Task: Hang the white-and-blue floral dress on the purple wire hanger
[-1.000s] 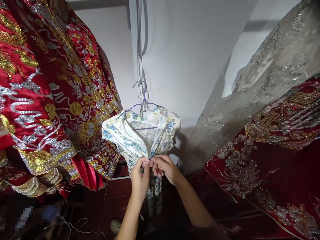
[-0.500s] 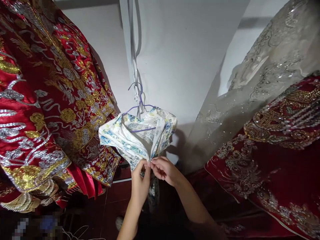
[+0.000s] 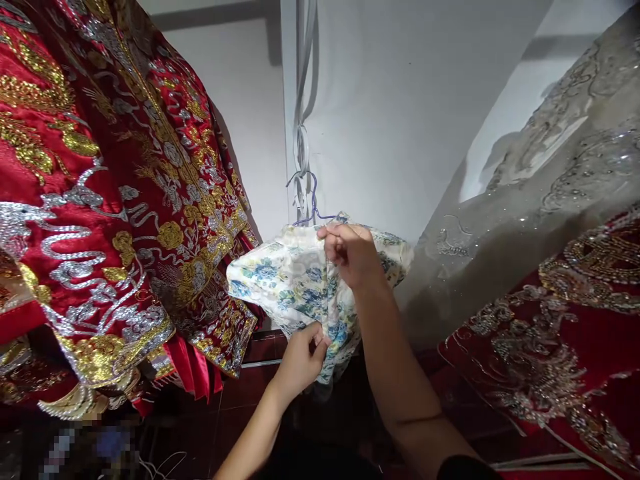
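Note:
A white dress with blue and yellow flowers (image 3: 270, 273) hangs on a purple wire hanger (image 3: 314, 200). A closed zipper line (image 3: 327, 300) runs down its middle. My right hand (image 3: 350, 253) is closed in a pinch at the neckline, on top of this line; the fingers hide the zipper pull. Lower down, my left hand (image 3: 303, 360) pinches the fabric beside the same line. Between the two hands the cloth is stretched fairly flat.
On the left hangs a red jacket (image 3: 170, 180) with gold and silver embroidery. A sheer beaded gown (image 3: 460, 247) and a dark red beaded garment (image 3: 560, 353) hang at right. White straps (image 3: 303, 93) hold the hanger against a pale wall (image 3: 390, 120).
My right hand has moved up from the bottom of the open V to the neckline, and the V is now closed. My left hand stays low on the fabric. The view has shifted left.

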Demonstrator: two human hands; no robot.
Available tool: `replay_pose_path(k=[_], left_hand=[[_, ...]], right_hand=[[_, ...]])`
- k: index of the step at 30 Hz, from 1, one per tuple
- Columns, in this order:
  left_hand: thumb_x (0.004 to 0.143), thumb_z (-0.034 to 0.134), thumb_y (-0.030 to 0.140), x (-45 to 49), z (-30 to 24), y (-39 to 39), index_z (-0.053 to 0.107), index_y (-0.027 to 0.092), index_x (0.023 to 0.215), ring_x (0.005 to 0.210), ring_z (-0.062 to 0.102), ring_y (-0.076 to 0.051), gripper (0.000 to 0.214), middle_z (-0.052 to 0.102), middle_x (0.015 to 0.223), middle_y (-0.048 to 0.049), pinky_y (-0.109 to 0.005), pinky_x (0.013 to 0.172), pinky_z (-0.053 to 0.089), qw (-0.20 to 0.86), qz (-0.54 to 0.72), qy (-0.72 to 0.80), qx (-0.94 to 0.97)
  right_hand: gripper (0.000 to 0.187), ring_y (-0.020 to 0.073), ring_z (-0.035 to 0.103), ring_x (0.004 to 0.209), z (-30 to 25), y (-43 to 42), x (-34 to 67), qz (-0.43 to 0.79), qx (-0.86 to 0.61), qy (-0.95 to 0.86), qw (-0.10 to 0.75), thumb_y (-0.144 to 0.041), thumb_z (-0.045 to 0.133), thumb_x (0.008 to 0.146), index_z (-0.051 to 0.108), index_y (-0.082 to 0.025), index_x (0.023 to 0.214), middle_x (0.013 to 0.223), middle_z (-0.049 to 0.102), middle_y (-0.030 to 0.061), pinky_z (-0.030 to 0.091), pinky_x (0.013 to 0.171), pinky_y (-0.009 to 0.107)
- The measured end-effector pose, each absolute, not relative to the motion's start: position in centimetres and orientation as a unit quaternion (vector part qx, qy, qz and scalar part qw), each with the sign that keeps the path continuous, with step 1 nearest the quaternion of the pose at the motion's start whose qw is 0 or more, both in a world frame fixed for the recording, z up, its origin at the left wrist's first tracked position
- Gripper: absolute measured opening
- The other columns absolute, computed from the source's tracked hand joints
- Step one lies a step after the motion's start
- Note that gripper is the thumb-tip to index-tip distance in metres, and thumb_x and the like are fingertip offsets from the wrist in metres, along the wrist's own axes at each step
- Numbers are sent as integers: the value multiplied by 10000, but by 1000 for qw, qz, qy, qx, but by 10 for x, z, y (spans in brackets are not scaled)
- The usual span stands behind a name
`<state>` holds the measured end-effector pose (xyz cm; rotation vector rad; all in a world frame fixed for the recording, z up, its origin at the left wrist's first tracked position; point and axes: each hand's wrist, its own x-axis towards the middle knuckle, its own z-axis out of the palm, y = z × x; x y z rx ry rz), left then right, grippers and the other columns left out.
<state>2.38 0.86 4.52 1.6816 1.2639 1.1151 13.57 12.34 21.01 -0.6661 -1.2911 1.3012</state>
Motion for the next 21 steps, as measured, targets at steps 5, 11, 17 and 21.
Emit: replay_pose_path(k=[5,11,17,21], left_hand=[[900,583,284,-11,97,23,618,181,781,684,528,-162,161,586,721,-11,-249,644,368,391,375,450,710],[979,507,328,-24,214,49,657,184,1049,760,573,-161,220,644,842,-20,-253,722,400,184,527,436,706],[956,572,260,-6,225,62,646,172,797,691,521,-138,196,604,718,10,-261,660,364,101,550,451,696],[910,626,110,-46,210,68,666,154,781,726,506,-102,142,607,766,7,-240,676,382,230,757,392,469]], right_hand=[[242,55,380,341,193,103,126,515,-282,-565,580,-309,560,840,658,-153,683,423,541,-28,267,364,181],[233,86,431,364,193,86,129,451,-290,-606,587,-263,541,827,676,-168,663,415,545,-29,356,410,213],[252,104,454,382,170,100,132,389,-352,-639,562,-243,495,787,643,-182,593,410,533,-34,353,431,224],[256,101,436,366,127,99,137,445,-357,-639,516,-258,505,782,620,-187,564,385,511,-38,323,425,221]])
